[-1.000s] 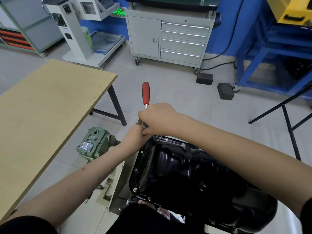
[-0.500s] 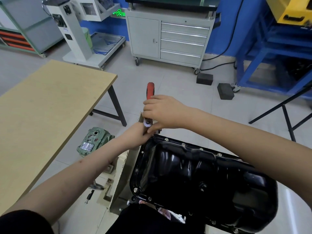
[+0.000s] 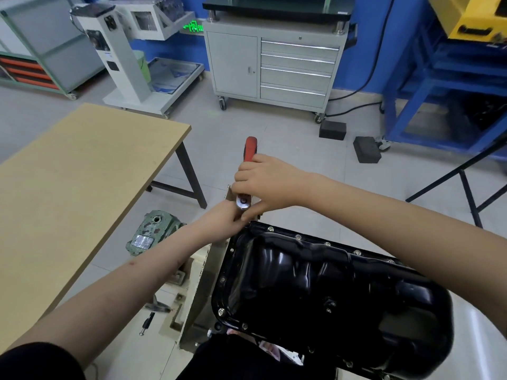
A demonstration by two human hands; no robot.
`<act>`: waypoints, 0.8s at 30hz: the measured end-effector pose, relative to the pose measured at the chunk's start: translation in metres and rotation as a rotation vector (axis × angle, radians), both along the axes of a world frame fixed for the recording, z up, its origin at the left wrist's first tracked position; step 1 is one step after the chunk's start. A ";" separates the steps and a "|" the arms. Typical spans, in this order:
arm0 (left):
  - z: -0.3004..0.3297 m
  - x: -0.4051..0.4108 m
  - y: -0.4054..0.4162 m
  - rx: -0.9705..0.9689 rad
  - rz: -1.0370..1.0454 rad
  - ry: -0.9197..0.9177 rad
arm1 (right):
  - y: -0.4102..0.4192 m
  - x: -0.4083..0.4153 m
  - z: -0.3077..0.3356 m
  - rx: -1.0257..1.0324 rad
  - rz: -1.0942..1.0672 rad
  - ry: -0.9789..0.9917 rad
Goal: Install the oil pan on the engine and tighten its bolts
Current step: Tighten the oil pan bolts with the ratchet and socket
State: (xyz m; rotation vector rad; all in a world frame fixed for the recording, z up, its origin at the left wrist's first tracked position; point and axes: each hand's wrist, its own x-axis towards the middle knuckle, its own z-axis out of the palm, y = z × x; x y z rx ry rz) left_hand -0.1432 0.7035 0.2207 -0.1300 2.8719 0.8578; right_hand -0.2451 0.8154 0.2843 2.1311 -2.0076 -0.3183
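Observation:
The black oil pan sits on the engine on its cream stand, with small bolts showing along its far flange. At the pan's far left corner stands a ratchet wrench with a red handle pointing away from me and its silver head in plain sight. My right hand grips the wrench just behind the head. My left hand lies below the head at the pan's corner; its fingers are hidden under the right hand.
A wooden table stands to the left. A green gearbox and a loose small tool lie on the floor beside the stand. Beyond are a grey drawer cabinet, two black blocks and a blue rack.
The wrench handle has swung a little to the right, and my right hand has slid up along it, uncovering the silver head. My left hand stays at the pan's corner.

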 end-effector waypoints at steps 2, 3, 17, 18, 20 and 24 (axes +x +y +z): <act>0.001 -0.001 0.002 0.021 -0.004 -0.027 | 0.001 0.004 -0.009 -0.128 0.041 0.163; 0.001 -0.001 0.003 0.032 -0.015 -0.036 | -0.001 0.009 -0.011 -0.173 0.050 0.199; -0.015 0.003 -0.004 0.161 0.065 -0.058 | -0.013 0.014 -0.020 -0.055 -0.096 -0.110; -0.015 0.005 -0.003 0.215 0.054 -0.027 | -0.008 0.013 -0.018 -0.070 -0.119 -0.174; -0.019 0.008 -0.006 0.281 0.086 -0.001 | 0.002 0.010 -0.018 -0.145 -0.172 -0.209; -0.023 0.008 -0.007 0.308 0.091 -0.069 | 0.008 0.016 -0.018 -0.086 -0.373 -0.294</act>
